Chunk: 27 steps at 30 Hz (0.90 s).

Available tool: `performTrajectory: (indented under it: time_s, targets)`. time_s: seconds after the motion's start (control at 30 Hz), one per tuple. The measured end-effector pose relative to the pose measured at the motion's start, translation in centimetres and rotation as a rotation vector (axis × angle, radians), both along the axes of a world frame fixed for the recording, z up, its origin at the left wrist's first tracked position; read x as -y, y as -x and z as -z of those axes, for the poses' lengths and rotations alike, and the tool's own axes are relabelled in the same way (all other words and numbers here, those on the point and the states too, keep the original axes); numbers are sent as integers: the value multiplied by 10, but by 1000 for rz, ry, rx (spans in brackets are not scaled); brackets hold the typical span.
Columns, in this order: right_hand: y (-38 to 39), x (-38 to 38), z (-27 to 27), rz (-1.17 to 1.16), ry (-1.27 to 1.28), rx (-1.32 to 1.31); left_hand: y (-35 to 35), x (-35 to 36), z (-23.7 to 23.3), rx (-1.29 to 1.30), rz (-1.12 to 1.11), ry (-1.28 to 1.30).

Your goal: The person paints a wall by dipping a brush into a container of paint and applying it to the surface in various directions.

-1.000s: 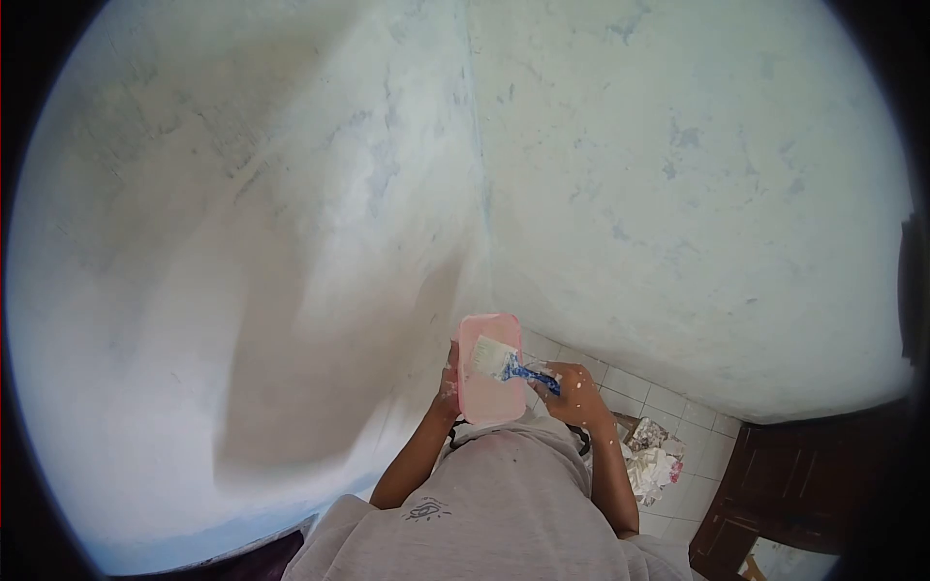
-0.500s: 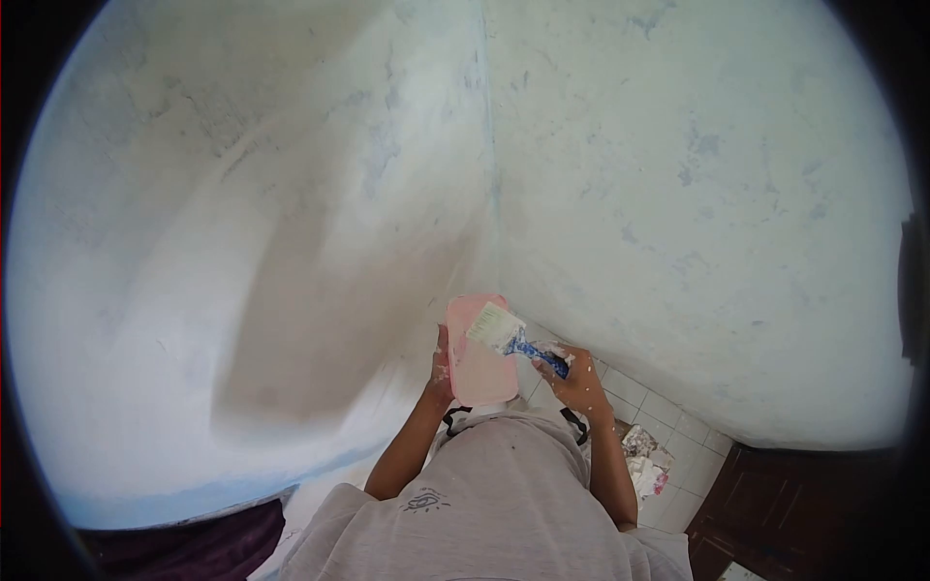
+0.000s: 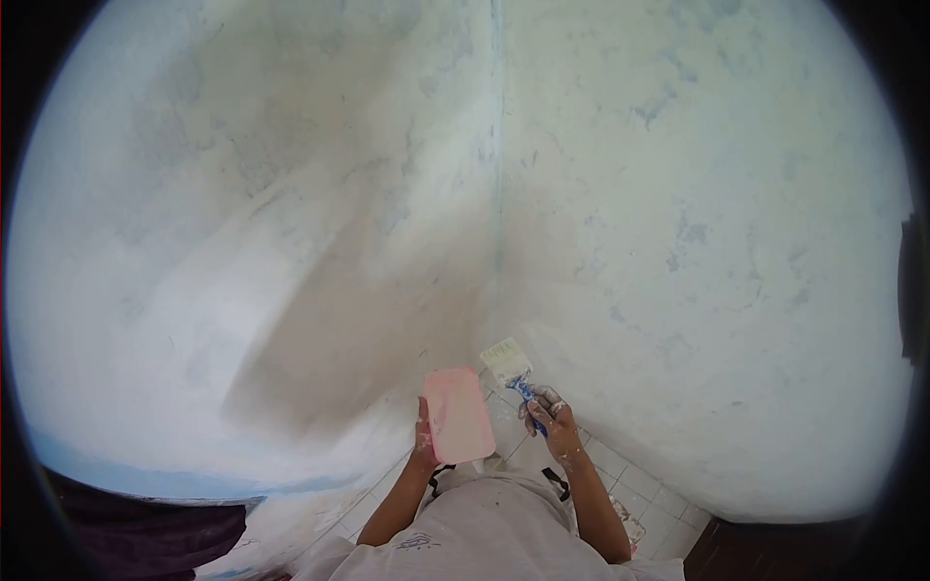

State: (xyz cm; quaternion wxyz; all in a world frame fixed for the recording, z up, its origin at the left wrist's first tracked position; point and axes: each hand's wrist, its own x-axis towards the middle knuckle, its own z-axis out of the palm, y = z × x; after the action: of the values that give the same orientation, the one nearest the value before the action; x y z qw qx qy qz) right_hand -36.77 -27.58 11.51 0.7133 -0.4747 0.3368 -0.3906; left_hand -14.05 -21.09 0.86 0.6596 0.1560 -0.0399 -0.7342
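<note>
My left hand [image 3: 423, 438] grips the left side of a pink plastic container [image 3: 459, 414], which has pale paint in it and rests in front of my body. My right hand [image 3: 554, 421] is wrapped round the blue handle of a paintbrush [image 3: 508, 362]. Its wide bristles are coated in pale paint and point up and to the left, beside the container's top right and apart from it. White paint spatters both hands.
Two patchy, pale walls, the left wall [image 3: 174, 320] and the right wall [image 3: 717, 320], meet in a corner ahead. White floor tiles [image 3: 625, 481] show below. Dark purple cloth [image 3: 145, 537] lies at lower left, a dark brown panelled surface [image 3: 751, 554] at lower right.
The brush has moved off from over the container to its right, its bristles now pointing more upward. The view has tilted up, so hands and container appear lower.
</note>
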Motion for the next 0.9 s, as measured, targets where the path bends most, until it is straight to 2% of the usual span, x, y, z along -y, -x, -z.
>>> performTrajectory:
  time_s: [0.13,0.23,0.33,0.5,0.67,0.77,0.9]
  targets:
    - [-2,-8,-18,12,98,63,0,-17,-1,-50,5,88]
    - [1,-11,-33,15,130,30,6,-30,-11,33,-15,114]
    - [0,-12,-34,41,213,19,9,-33,3,62,-16,159]
    - [-3,-34,-48,64,339,84,21,-85,14,115,-31,150]
    - [-14,-50,-46,136,434,173,21,-133,65,115,98,172]
    - [-16,-50,-45,229,554,104,8,-140,95,121,193,185]
    - [-20,-60,-32,483,800,-182,-20,-154,226,13,355,244]
